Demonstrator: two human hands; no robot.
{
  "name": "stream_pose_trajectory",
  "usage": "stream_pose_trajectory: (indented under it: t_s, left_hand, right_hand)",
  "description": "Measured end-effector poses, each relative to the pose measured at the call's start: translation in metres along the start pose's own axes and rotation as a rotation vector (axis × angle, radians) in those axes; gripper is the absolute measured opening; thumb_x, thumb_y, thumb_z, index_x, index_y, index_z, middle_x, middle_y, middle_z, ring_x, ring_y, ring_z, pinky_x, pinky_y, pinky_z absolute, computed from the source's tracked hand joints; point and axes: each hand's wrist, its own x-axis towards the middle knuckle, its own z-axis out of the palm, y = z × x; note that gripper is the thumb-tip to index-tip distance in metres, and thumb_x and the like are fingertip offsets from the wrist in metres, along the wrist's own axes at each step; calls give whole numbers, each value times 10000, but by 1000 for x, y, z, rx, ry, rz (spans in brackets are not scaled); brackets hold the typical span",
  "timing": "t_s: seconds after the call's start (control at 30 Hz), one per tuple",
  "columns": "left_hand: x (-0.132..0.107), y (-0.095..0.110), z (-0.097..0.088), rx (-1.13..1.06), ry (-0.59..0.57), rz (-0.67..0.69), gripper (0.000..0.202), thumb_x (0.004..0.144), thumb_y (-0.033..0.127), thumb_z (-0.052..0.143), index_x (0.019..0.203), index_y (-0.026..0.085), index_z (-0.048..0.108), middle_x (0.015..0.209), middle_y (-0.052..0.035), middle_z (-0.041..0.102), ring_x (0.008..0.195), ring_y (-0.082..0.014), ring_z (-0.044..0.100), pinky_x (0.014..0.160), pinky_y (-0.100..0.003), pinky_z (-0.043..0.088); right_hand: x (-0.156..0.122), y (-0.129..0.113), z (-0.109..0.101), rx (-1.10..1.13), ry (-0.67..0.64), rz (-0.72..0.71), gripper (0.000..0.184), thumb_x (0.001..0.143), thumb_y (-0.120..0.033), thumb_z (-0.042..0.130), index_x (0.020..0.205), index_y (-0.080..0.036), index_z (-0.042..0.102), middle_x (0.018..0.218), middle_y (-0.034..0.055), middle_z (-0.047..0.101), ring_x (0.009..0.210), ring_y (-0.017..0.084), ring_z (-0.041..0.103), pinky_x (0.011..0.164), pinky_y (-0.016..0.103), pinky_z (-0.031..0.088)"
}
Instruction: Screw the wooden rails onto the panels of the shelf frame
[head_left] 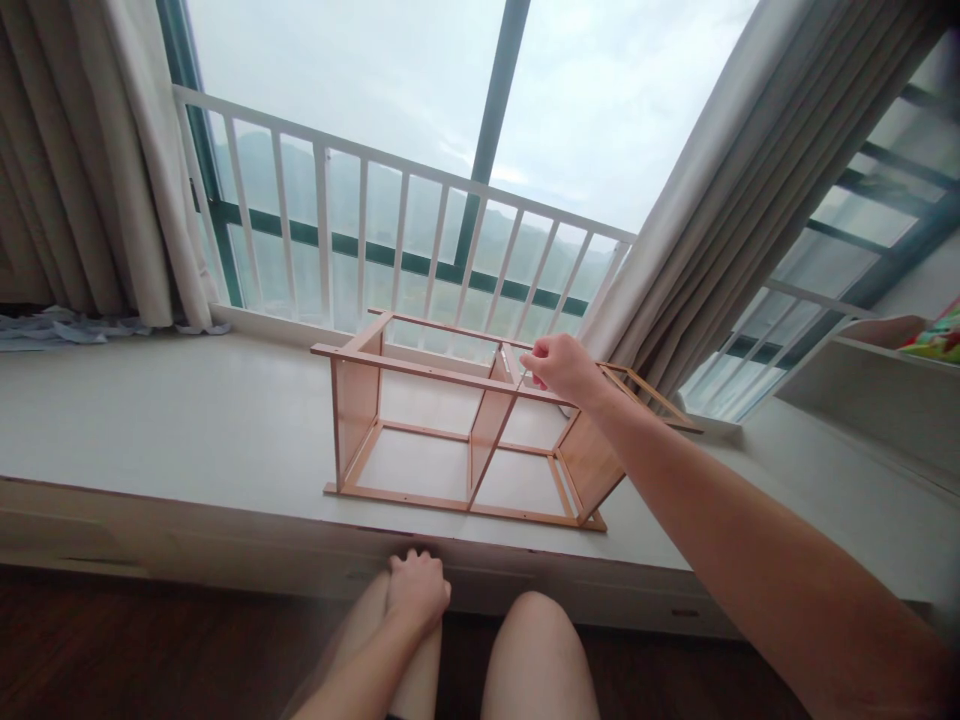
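A light-brown wooden shelf frame [420, 372] lies on its side on a white ledge, with panels across its ends and middle. Over its upper rail, close to the middle panel [493, 425], my right hand [559, 365] is closed in a pinch. Between the fingertips is a thin metal rod [523, 376], like a hex key, pointing down at the rail; its other end is hidden in the hand. My left hand [418, 588] rests on my left knee, holding nothing, its fingers draped over the knee and slightly apart.
Behind the shelf, a white railing [364, 235] runs along a large window. Beige curtains [720, 190] hang at both sides. Crumpled pale cloth or paper [67, 328] lies at the left of the ledge [187, 420]. A white shelf unit [862, 385] stands at the right.
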Motion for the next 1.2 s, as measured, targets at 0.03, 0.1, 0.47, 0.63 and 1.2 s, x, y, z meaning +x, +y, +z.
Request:
stream_pose_trajectory:
  t_s: [0.03,0.1,0.47,0.63,1.2]
  left_hand:
    - [-1,0,0,-2,-1,-1,379,803,307,449,1001,110,706,1084,-221,654,1052,-365,563,887,-560,407]
    - [-2,-1,-1,-7,6,-4,379,805,305,447,1005,112,705,1085,-219,654,1051,-359,562,894,-555,403]
    - [-8,-5,-8,-14,10,-7,376,801,287,432,995,120,707,1082,-212,659,1050,-361,564,890,-554,413]
    - [-5,-5,-3,-14,32,-4,377,800,290,431,981,113,710,1056,-212,663,1025,-360,572,883,-556,415]
    - [3,-4,6,-2,37,-1,366,790,284,441,973,117,710,1042,-199,673,1011,-365,579,872,-577,416]
  right_hand:
    - [0,0,0,-15,10,3,266,760,-319,572,529,-191,534,486,26,602,459,121,515,469,248,322]
    - [1,-2,0,-43,35,-4,261,773,-331,577,556,-190,548,506,28,610,467,124,522,479,251,336]
    - [2,12,-16,200,-166,-170,165,834,-237,557,838,-148,696,685,42,686,589,130,608,534,226,482]
    - [4,27,-15,116,-201,-280,235,855,-209,520,882,-164,749,720,31,710,659,140,649,630,242,500]
    - [0,22,-15,64,-150,-443,281,871,-143,499,948,-163,769,812,42,758,748,151,700,732,243,506]
